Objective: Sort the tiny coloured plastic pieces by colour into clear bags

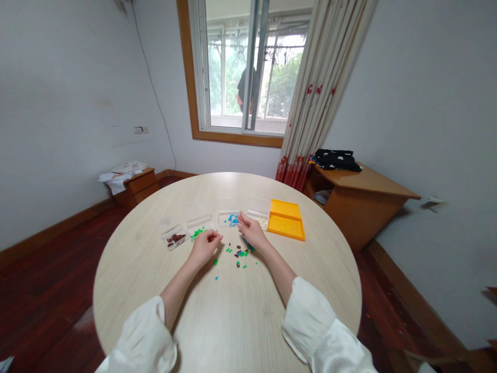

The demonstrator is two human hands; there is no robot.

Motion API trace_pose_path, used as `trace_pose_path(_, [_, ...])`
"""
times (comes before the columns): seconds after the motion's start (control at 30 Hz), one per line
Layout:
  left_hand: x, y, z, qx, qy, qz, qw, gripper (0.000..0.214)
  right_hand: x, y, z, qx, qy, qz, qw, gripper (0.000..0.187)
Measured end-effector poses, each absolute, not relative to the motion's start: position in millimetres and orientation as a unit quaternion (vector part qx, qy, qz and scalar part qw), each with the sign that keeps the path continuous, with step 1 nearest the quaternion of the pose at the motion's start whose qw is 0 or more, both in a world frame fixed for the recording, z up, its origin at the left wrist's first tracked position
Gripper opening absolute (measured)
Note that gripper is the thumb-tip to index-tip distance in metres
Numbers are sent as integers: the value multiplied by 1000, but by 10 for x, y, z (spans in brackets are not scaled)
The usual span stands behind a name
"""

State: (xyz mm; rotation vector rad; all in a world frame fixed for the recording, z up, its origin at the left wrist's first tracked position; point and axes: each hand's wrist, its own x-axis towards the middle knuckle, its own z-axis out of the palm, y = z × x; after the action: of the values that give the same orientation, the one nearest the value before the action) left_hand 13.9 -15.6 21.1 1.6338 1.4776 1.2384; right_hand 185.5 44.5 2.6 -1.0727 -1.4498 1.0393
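Observation:
A scatter of small green, blue and brown beads (238, 255) lies on the round wooden table (229, 321) between my hands. My left hand (205, 245) rests curled, fingers pinched together, just below the clear box with green beads (200, 228). My right hand (251, 229) reaches toward the clear box with blue beads (230, 219), fingers pressed together at its edge; what they hold, if anything, is too small to see. A clear box with brown beads (174, 238) sits further left. Another clear box with pale beads (259, 212) is just right of my right hand.
An orange tray (286, 219) lies right of the boxes. A wooden desk (365, 194) with dark cloth stands at the right, a low cabinet (140, 184) with papers at the left. A window and curtain are behind the table.

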Motion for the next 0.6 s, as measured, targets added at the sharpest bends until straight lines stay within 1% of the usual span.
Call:
trace_pose_path(0.1, [133,-153,204,612,561,468,303,24,1929,408,56,-471,-608,395,502,42])
trace_pose_path(0.17, [132,-157,204,610,562,468,305,24,2012,363,109,-506,-628,336,486,33])
trace_pose_path(0.27, [136,-170,213,610,563,468,303,24,2127,272,190,-545,-688,226,423,25])
trace_pose_path(0.33, [141,-183,225,612,563,468,299,24,2167,209,224,-557,-718,180,376,23])
trace_pose_path(0.43, [146,-199,249,615,562,464,301,23,2169,138,249,-559,-746,159,324,20])
trace_pose_path(0.6, [147,-205,256,616,564,459,303,25,2144,106,263,-557,-769,158,270,17])
